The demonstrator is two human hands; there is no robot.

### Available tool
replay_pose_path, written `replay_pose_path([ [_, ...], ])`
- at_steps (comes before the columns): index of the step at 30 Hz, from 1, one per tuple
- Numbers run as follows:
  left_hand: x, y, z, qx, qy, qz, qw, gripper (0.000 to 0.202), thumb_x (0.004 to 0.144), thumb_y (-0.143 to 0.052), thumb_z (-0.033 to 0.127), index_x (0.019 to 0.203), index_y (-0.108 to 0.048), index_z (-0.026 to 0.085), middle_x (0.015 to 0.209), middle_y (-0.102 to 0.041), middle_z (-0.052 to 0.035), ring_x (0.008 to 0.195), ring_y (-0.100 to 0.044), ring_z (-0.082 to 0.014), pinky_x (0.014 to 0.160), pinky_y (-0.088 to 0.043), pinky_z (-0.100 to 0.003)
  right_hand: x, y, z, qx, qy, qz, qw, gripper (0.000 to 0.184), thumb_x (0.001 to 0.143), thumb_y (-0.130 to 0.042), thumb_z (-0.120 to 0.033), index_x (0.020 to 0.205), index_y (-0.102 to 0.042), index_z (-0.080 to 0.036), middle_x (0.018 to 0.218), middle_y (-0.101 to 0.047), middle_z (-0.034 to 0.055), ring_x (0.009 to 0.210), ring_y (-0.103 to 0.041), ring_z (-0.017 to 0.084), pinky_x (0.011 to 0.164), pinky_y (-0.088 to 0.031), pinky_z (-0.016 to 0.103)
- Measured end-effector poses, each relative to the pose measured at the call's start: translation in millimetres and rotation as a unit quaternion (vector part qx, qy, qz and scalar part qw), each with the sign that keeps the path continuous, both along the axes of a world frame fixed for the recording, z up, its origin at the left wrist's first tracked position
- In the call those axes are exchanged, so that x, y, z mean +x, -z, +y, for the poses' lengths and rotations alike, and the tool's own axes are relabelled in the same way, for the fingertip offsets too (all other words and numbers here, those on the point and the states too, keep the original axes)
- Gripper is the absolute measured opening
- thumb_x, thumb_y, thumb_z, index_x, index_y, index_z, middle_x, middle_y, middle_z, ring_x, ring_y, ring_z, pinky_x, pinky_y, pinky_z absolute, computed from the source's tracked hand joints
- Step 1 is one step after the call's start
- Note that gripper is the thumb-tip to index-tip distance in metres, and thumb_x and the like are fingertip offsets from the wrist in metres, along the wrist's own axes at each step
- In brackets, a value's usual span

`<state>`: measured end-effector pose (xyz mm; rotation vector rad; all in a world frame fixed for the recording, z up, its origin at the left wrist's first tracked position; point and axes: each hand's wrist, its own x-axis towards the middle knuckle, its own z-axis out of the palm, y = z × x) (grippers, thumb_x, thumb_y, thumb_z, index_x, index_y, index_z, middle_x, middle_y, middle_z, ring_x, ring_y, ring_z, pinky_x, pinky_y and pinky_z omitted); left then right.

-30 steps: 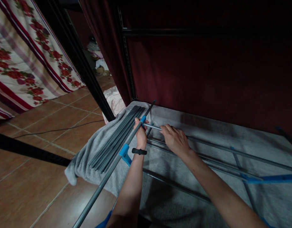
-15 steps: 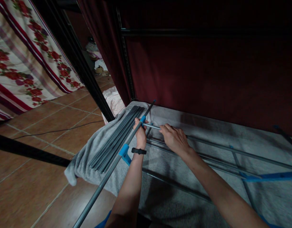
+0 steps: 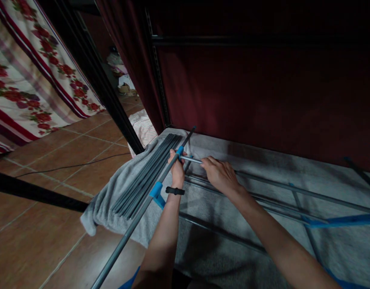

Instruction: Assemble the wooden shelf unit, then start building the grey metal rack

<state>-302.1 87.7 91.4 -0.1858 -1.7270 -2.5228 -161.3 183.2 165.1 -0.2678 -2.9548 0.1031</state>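
My left hand point(image 3: 176, 171) is closed round a long grey rod point(image 3: 133, 224) just below a small blue connector point(image 3: 180, 151). A black band sits on that wrist. My right hand point(image 3: 220, 174) grips a thinner grey cross rod point(image 3: 281, 190) whose end meets the blue connector. A larger blue joint point(image 3: 157, 192) sits lower on the long rod. Both hands are over a grey blanket point(image 3: 257, 241) spread on the floor.
A bundle of loose grey rods point(image 3: 148, 174) lies on the blanket's left part. More rods and a blue bar point(image 3: 341, 220) lie to the right. A dark red fabric wall point(image 3: 263, 92) stands behind. Brown tiled floor point(image 3: 46, 168), a black cable and a flowered cloth point(image 3: 28, 76) are at left.
Hands and rods hold nearly the same pose; the view has shifted slightly, nothing taken up or let go.
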Motion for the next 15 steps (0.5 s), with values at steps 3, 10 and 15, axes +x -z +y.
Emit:
replay_pose_path([
  [3,-1,-0.2,0,0.006,-0.001,-0.010,1.000,0.057,0.092,-0.044,0.067,0.069,-0.062,0.017,0.063,-0.061,-0.0022,0.044,-0.042,-0.0083,0.043,-0.029,-0.023,1,4.8,0,0.010,-0.006,0.025,1.000,0.039,0.107,-0.026,-0.035,0.126,-0.059,-0.024,0.118,-0.068,0.0068,0.100,-0.065,0.019,0.081,-0.043,0.030],
  [10,-7,0.8,1,0.001,0.003,-0.003,1.000,0.059,0.096,-0.039,0.064,0.071,-0.063,0.016,0.063,-0.060,-0.0037,0.048,-0.041,-0.0104,0.045,-0.029,-0.028,0,12.9,2,0.046,-0.017,0.056,0.997,0.037,0.106,-0.029,-0.030,0.129,-0.056,-0.020,0.114,-0.068,0.0096,0.105,-0.060,0.021,0.092,-0.043,0.033],
  [15,-9,1.1,2,0.003,0.010,-0.004,1.000,0.054,0.100,-0.036,0.054,0.071,-0.063,0.017,0.067,-0.062,-0.0067,0.050,-0.042,-0.0116,0.047,-0.026,-0.030,-2,11.6,6,0.040,-0.026,0.043,0.998,0.033,0.106,-0.030,-0.027,0.122,-0.058,-0.023,0.116,-0.067,0.0063,0.103,-0.061,0.020,0.085,-0.048,0.033],
])
